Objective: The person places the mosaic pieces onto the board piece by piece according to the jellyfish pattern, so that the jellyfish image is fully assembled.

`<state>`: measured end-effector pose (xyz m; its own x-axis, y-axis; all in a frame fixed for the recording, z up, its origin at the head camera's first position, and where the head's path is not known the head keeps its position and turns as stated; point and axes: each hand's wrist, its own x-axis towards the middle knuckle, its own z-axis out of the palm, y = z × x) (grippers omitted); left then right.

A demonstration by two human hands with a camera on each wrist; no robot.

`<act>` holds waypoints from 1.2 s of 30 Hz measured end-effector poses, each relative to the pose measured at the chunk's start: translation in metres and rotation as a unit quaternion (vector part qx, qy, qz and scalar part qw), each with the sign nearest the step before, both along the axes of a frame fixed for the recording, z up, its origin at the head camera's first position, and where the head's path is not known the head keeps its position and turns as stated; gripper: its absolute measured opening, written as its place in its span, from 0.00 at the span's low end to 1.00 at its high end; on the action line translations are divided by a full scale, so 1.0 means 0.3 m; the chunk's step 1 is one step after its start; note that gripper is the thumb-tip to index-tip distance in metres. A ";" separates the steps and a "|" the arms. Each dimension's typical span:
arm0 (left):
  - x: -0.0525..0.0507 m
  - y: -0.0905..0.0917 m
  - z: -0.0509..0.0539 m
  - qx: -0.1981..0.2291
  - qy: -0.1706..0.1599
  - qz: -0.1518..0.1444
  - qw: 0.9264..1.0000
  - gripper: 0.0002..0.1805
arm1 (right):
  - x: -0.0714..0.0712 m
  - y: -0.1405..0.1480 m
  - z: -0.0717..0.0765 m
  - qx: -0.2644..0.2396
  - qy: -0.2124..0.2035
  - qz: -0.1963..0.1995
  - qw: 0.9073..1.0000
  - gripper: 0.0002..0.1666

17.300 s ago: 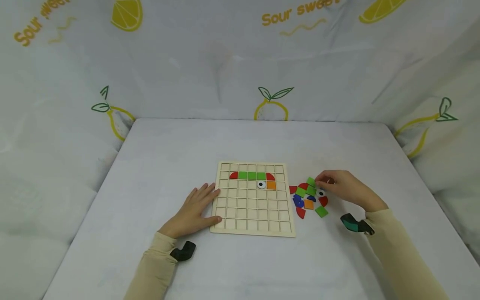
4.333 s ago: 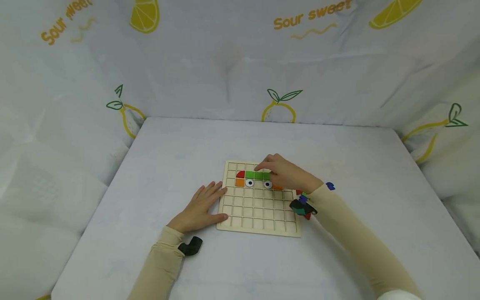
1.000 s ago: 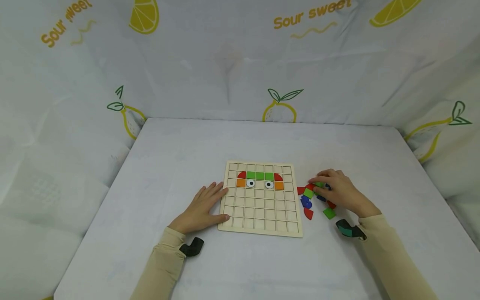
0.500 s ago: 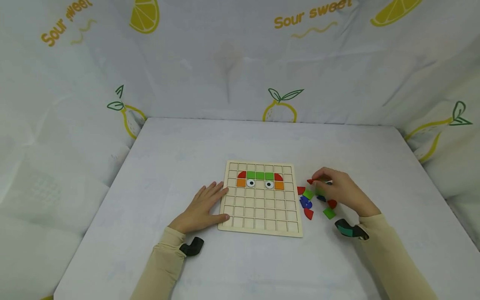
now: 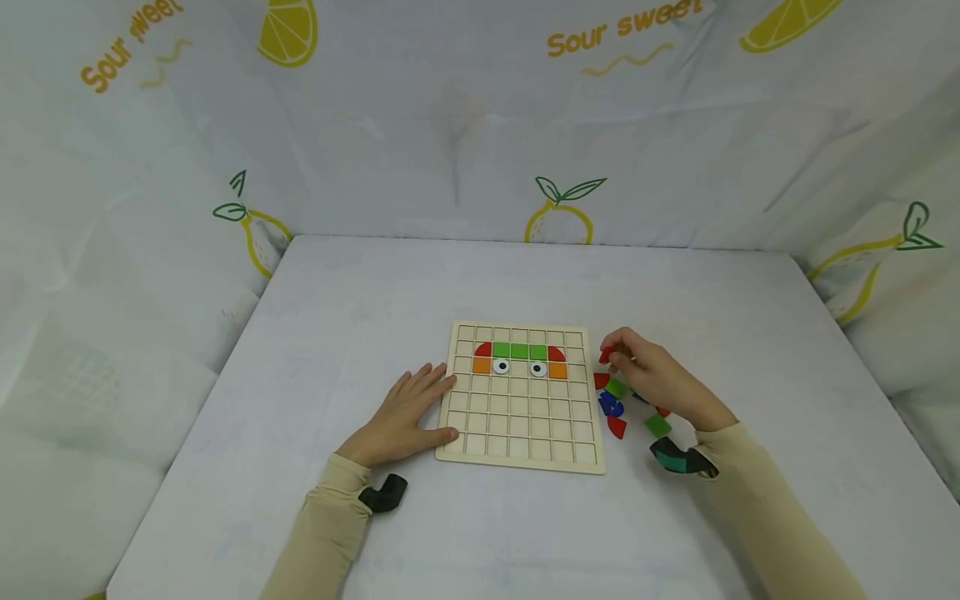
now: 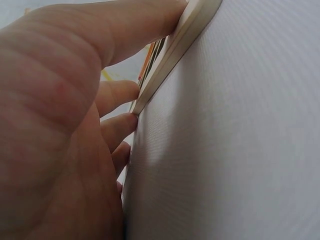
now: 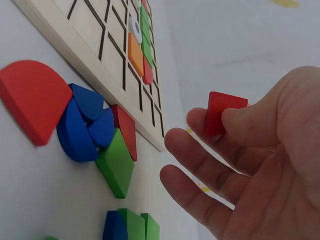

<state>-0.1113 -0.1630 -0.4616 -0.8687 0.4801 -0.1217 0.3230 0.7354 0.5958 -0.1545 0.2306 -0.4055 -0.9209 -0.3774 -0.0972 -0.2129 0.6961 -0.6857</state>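
Observation:
A wooden grid board [image 5: 520,417] lies on the white table, bearing a top row of red and green pieces, with orange squares and two eye discs below it. My left hand [image 5: 397,418] rests spread on the board's left edge; in the left wrist view its thumb and fingers touch the rim [image 6: 170,60]. Between thumb and fingers my right hand [image 7: 250,150] pinches a red piece [image 7: 218,114], just off the board's upper right side. Beneath that hand lie loose pieces, among them a green square [image 5: 657,426] and a red quarter-round [image 5: 617,427]; the hand covers some of them.
Close to the board's right edge, blue pieces [image 5: 611,405] lie clustered beside another red piece [image 5: 602,381]. White cloth [image 5: 420,125] with lemon prints stands behind the table and at both sides.
My right hand has picked the red piece out of the pile and moved left and slightly up, towards the board. Earlier, an orange square and an eye disc were added at the board's left. My left hand stays.

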 end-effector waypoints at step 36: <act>0.002 0.002 0.008 0.005 -0.003 0.001 1.000 0.46 | 0.003 -0.146 -0.093 0.029 -0.001 0.015 0.999 0.04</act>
<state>-0.1108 -0.1622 -0.4591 -0.8686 0.4802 -0.1223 0.3186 0.7301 0.6046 -0.1535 0.1868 -0.4334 -0.9094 -0.3979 -0.1214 -0.2325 0.7283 -0.6446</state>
